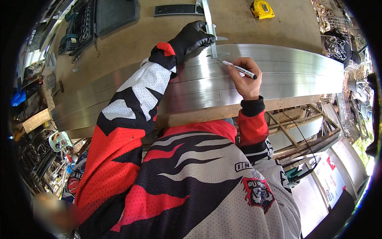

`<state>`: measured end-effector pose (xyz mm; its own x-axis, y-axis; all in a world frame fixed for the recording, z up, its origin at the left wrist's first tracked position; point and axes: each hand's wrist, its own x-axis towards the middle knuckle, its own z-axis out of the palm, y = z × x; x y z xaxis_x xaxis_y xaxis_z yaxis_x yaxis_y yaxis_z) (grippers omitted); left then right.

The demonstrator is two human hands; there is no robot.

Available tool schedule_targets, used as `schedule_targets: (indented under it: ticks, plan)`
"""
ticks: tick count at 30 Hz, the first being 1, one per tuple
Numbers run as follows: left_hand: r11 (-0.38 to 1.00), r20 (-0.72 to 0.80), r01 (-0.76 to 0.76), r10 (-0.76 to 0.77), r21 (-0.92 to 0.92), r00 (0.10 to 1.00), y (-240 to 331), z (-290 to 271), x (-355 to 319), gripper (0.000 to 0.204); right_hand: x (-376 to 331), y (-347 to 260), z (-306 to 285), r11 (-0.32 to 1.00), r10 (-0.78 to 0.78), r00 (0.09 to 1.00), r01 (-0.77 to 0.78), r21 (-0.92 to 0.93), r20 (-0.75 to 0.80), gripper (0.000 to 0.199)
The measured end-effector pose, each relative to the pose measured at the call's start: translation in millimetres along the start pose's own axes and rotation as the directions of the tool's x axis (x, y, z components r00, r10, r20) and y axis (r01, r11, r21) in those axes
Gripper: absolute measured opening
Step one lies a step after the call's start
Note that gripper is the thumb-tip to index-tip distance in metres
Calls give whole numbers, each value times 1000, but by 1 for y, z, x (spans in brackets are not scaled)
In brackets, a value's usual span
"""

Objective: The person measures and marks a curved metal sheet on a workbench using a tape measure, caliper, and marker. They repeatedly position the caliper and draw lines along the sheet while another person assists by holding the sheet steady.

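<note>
My left hand [194, 39], in a black glove, is closed on a metal vernier caliper [211, 33] at the far edge of the metal bars. The caliper's jaw end lies over the farthest bar. Bare, my right hand [246, 78] grips a white marker pen [242, 71] with its tip at the metal, just right of the caliper's end. Several long, shiny rectangular metal bars [274, 71] lie side by side across the table. A thin drawn cross mark [219, 95] shows on the nearest bar.
A yellow tape measure [262, 9] sits at the back right of the brown table [294, 30]. A flat black case [177, 9] lies behind the caliper. At the back left are an open tool case [117, 15] and a dark cordless tool [68, 43]. Metal frames [296, 129] stand below, right.
</note>
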<state>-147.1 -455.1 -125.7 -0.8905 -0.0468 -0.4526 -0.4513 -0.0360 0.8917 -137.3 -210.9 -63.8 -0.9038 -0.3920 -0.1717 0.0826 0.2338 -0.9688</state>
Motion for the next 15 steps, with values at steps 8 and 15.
schedule_targets:
  ticks: [8,15]
  plan:
    - [999,-4,24,-24,22,1000,6,0,-3,44,7,0,9,985,-45,999,48,-168,22,18]
    - [999,-38,-28,26,-45,999,6,1,-2,44,11,-2,14,986,-45,998,51,-161,38,17]
